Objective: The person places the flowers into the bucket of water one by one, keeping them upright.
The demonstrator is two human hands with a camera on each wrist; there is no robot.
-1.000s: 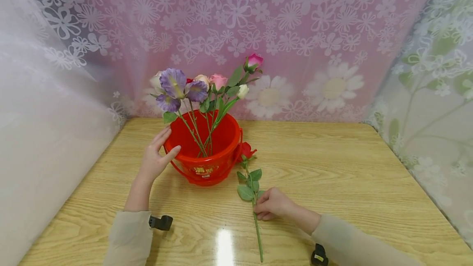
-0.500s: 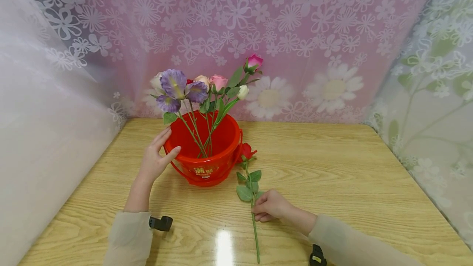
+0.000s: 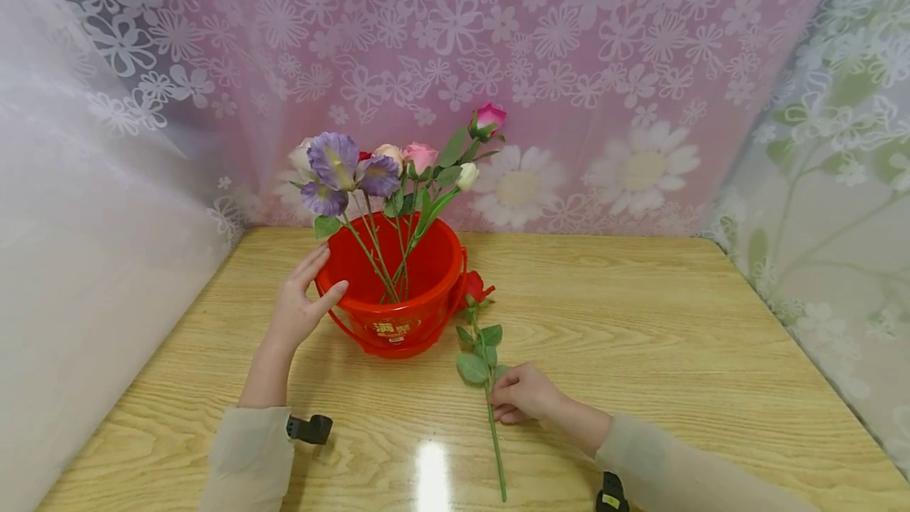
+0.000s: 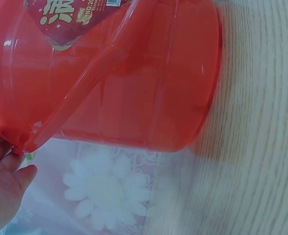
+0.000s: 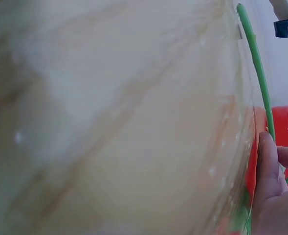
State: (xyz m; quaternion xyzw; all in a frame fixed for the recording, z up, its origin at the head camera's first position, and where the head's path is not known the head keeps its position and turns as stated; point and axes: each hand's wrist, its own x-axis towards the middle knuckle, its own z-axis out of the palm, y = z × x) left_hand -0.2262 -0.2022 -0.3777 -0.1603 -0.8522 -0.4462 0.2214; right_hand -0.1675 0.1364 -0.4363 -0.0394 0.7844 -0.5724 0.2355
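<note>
A red bucket [image 3: 394,330] with gold lettering stands on the wooden table, left of the middle in the head view. My left hand [image 3: 302,306] rests at the bucket's left rim, fingers fairly straight and thumb apart from them. Close up in the left wrist view, fingertips touch the rim beside the handle joint. To the right of the bucket a long-stemmed red rose [image 3: 475,291] lies with its bloom against the bucket's side. My right hand [image 3: 528,395] pinches its green stem [image 5: 257,63] below the leaves between thumb and fingers.
Inside the bucket lean several flowers: a purple iris [image 3: 332,160], a pink rose [image 3: 421,155], a white bud [image 3: 467,176] and a magenta rosebud [image 3: 490,117]. Floral curtains [image 3: 441,38] close in the back and sides of the table [image 3: 640,322].
My right hand and the rose's stem end shift slightly left, then the stem end swings back right. My left hand and the bucket hold their place.
</note>
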